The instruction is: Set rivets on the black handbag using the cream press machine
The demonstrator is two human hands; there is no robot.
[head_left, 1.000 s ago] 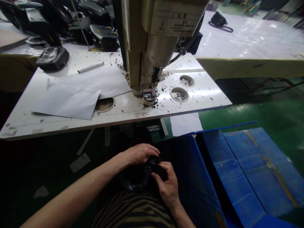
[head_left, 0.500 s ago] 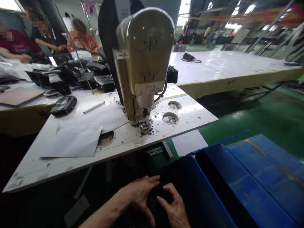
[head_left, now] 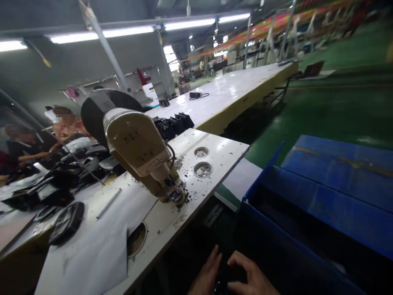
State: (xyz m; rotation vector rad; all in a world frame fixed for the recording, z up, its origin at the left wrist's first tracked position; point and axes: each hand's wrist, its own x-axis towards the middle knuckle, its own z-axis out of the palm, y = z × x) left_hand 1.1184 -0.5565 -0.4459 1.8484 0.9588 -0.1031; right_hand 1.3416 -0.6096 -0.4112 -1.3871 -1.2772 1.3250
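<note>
Low in the head view, both my hands are close together beside the blue box. A dark black item [head_left: 225,279] sits between them, with a few small glints on it. Its outline melts into the shadow, so I cannot make out its kind. My left hand [head_left: 206,273] lies along its left side, fingers together. My right hand [head_left: 254,275] curls round the other side, thumb and forefinger bent toward it. Above them stands a beige post-type sewing machine [head_left: 138,143] on a white table [head_left: 172,229].
To the right is an open blue box [head_left: 334,164]. Paper sheets [head_left: 101,246], a black pouch [head_left: 68,221] and a white rod [head_left: 109,203] lie on the machine table. Black bags [head_left: 55,190] are piled at left near seated people. A long white table [head_left: 221,94] extends behind.
My view has swung right and tilted, so the sewing machine now leans leftward and more of the blue box shows. My hands sit lower in view, still around the black item.
</note>
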